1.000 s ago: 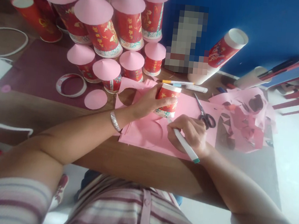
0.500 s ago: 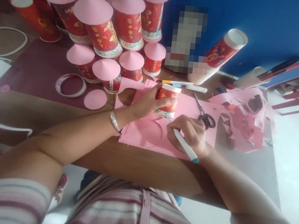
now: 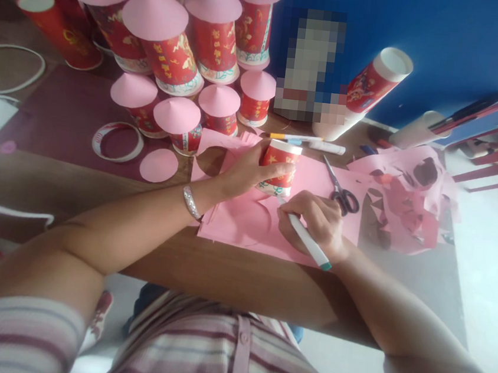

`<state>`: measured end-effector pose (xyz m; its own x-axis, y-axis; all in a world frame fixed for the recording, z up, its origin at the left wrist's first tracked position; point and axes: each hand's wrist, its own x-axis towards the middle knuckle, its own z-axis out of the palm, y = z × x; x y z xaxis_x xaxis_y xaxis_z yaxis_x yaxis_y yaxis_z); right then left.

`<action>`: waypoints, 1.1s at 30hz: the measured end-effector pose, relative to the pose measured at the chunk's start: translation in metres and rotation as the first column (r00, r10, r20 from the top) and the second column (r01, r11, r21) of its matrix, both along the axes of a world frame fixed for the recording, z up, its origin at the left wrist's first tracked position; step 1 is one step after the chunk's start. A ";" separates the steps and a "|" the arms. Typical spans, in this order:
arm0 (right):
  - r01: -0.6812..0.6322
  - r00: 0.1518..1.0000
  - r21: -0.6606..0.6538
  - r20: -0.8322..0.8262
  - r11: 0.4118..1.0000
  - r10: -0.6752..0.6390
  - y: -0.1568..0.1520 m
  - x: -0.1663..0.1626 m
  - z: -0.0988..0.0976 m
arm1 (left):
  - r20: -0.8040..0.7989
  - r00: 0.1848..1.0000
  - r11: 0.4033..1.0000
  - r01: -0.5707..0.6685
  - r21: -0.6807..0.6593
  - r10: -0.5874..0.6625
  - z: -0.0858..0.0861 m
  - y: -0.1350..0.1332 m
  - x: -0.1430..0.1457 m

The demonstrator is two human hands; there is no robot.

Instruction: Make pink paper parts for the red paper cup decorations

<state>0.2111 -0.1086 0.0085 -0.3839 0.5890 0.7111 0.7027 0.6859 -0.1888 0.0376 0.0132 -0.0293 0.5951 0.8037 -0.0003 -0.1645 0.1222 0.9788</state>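
My left hand [image 3: 250, 172] is wrapped round a small red paper tube [image 3: 282, 157] with gold marks and white bands at both ends. Green strokes show on its lower band. In my right hand [image 3: 316, 223] is a white marker [image 3: 307, 243] with a green end, its tip at the bottom edge of the tube. Under both hands lie pink paper sheets [image 3: 236, 221] with a round outline on the top one. Black-handled scissors [image 3: 343, 197] rest on the paper just beyond my right hand.
Several red tubes with pink cone tops [image 3: 161, 41] stand at the back left. A tape roll [image 3: 118, 142] and a pink disc [image 3: 159, 166] lie left of my hands. Pink paper scraps [image 3: 412, 198] are heaped at right, near a pen holder [image 3: 422, 129] and a tall red tube [image 3: 378, 81].
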 end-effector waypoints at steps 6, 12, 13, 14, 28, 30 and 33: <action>-0.022 1.000 -0.008 0.001 1.000 0.022 -0.001 0.000 0.003 | 0.008 1.000 1.000 0.017 0.010 -0.017 0.000 0.000 0.000; -0.034 0.999 -0.015 0.003 0.999 0.034 -0.002 0.002 0.003 | 0.031 0.999 1.000 0.019 -0.024 -0.018 0.000 0.000 -0.001; -0.032 0.999 -0.010 0.004 0.999 0.032 -0.002 0.002 0.002 | 0.045 0.999 0.999 0.019 -0.030 -0.017 0.000 0.000 -0.001; -0.027 1.000 0.004 0.005 1.000 0.027 -0.001 0.002 0.001 | 0.057 0.998 0.999 0.018 -0.030 -0.016 0.000 0.000 -0.001; -0.081 0.995 0.034 -0.062 0.996 0.083 0.000 0.000 -0.002 | 0.223 0.974 0.981 0.084 -0.173 -0.044 0.003 0.002 -0.004; -0.089 0.994 0.029 -0.056 0.996 0.090 0.000 0.000 -0.001 | 0.234 0.971 0.984 0.082 -0.161 -0.043 0.002 0.003 -0.004; -0.108 0.992 0.010 -0.059 0.994 0.109 -0.001 0.000 0.000 | 0.237 0.969 0.984 0.101 -0.148 -0.064 0.002 0.002 -0.003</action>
